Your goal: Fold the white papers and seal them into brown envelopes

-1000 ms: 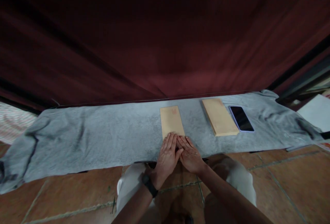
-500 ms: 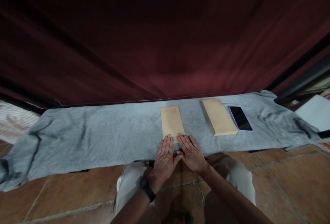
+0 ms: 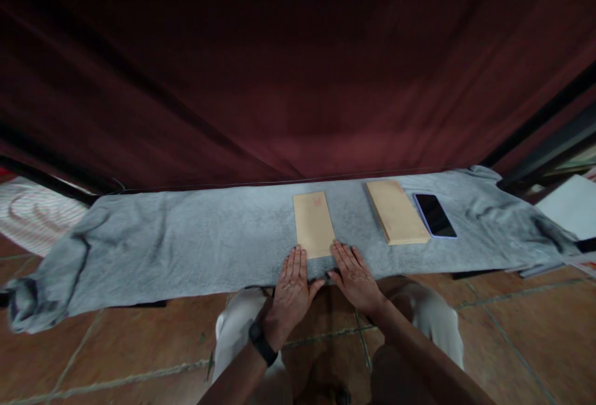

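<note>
A tan envelope (image 3: 313, 223) lies flat on a grey towel (image 3: 195, 243) spread over a low surface. My left hand (image 3: 291, 282) rests flat on the towel at the envelope's near left corner, fingers stretched out, a black watch on its wrist. My right hand (image 3: 355, 274) lies flat at the near right corner, fingers spread. Both hands hold nothing; their fingertips sit just at or beside the envelope's near edge.
A stack of tan envelopes (image 3: 395, 210) lies to the right, with a dark phone (image 3: 434, 215) beside it. A dark red curtain (image 3: 298, 69) hangs behind. White paper (image 3: 570, 205) sits at far right, striped cloth (image 3: 32, 212) at far left. Tiled floor (image 3: 116, 349) lies below.
Both hands slid back off the envelope toward me and moved apart; a second ago they overlapped on its near end. The view shifted slightly right.
</note>
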The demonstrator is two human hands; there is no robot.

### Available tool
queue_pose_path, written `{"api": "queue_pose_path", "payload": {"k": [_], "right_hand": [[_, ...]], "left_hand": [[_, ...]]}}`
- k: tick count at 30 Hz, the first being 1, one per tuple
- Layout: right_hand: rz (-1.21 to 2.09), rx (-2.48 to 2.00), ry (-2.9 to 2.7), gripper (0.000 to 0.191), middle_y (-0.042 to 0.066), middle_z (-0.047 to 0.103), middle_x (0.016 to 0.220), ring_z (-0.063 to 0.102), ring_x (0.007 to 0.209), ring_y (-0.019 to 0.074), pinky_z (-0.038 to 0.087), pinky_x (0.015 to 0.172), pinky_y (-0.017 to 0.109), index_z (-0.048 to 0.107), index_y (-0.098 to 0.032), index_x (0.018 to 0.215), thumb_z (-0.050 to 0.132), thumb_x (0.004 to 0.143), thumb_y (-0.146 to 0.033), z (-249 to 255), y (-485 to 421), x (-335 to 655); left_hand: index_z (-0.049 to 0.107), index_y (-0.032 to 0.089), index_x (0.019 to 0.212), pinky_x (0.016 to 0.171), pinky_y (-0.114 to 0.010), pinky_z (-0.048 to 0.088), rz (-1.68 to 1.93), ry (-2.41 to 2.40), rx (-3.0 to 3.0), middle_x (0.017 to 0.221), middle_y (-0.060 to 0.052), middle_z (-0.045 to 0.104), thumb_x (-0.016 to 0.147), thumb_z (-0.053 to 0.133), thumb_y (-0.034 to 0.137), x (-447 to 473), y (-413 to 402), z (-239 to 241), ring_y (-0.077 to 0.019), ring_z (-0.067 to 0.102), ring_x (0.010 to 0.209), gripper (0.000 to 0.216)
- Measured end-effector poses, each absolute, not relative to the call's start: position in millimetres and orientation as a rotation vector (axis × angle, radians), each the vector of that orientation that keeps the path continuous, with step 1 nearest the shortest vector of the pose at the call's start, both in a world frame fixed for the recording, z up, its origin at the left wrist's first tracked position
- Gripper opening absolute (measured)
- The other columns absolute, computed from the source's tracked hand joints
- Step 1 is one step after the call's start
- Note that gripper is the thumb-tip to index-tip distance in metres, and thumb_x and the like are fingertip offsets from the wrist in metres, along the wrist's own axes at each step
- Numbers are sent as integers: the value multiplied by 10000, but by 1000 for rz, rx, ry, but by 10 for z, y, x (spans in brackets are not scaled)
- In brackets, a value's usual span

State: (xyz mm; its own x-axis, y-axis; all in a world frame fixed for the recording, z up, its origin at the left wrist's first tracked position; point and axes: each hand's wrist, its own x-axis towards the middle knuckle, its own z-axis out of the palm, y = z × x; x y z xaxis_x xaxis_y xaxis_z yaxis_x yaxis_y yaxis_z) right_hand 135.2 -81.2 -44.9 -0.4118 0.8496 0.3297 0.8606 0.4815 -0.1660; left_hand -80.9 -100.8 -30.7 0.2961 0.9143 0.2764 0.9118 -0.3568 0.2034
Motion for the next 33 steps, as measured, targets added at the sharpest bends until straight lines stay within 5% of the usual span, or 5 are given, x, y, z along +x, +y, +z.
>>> {"api": "queue_pose_path", "payload": {"k": [11, 19, 33], "right_hand": [[13, -1414, -2368, 674, 135, 372, 1610, 368, 1479, 268, 245, 1233, 509, 150, -153, 1624, 414, 1039, -355, -379, -808, 1361], [103, -1268, -2461, 566, 76, 395, 1604, 363, 1482, 220, 256, 1248, 442, 329, -159, 1574, 416, 1046, -344, -369, -832, 1195], [174, -1329, -2402, 527, 88, 449, 1568, 431, 1442, 217, 276, 1241, 439, 401, -161, 1542, 447, 1028, -270, -312, -820, 1317]], "left_hand": [[367, 7, 1526, 1201, -503, 342, 472, 1847, 2538, 1558, -270, 402, 967, 515, 500, -768, -1007, -260, -352, 358, 1481, 760], [304, 145, 1577, 1238, -496, 272, 355, 1754, 2650, 1617, -100, 376, 955, 400, 155, -583, -1021, -172, -250, 277, 1527, 630], [559, 48, 1401, 1157, -488, 407, 481, 1880, 2337, 1523, -234, 478, 999, 464, 308, -703, -1005, -195, -340, 475, 1409, 488]]}}
